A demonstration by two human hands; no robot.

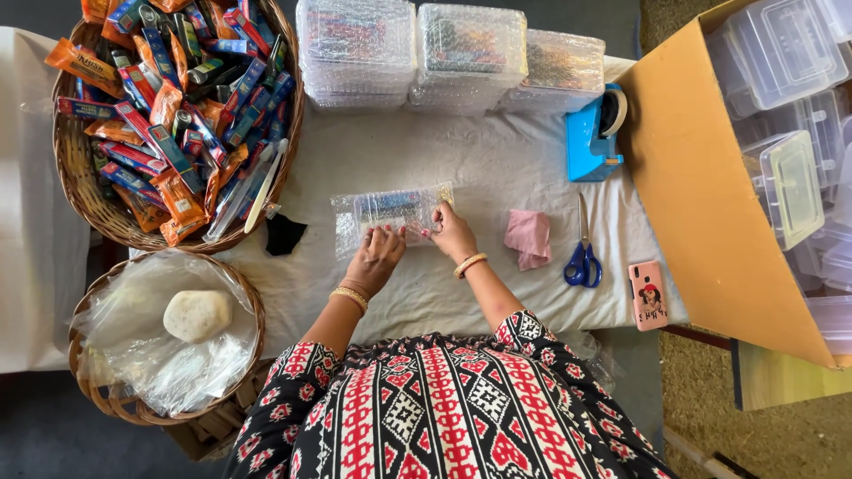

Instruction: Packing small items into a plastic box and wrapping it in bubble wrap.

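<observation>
While both hands rest on a small clear box wrapped in bubble wrap [393, 213], the person leans over a table [444, 293] covered with a pale cloth. The left hand [377, 257] lies flat with fingers spread on the near edge of the wrapped box, pressing rather than gripping. The right hand [453, 232] pinches the wrap at the box's right end between curled fingertips. The box sits near the middle of the table, just in front of the person.

Three stacks of bubble-wrapped boxes [461, 53] stand side by side along the far edge. To their right sits one blue tape dispenser [593, 133]. Nearer the person lie one pair of blue-handled scissors [582, 257], one pink cloth [529, 238] and one phone in a pink case [648, 294], all apart from each other. A small black scrap [284, 235] lies left of the wrapped box.

Two wicker baskets sit at the left. The larger basket [80, 191] is heaped with many small orange, blue and red packets, too many to count. The smaller basket [98, 395] is lined with clear plastic and holds one pale round lump [197, 315].

At the right, one open cardboard carton [701, 204] holds several empty clear plastic boxes with lids; their number cannot be told. Dark flooring shows at the lower left, and a straw-coloured mat at the right.
</observation>
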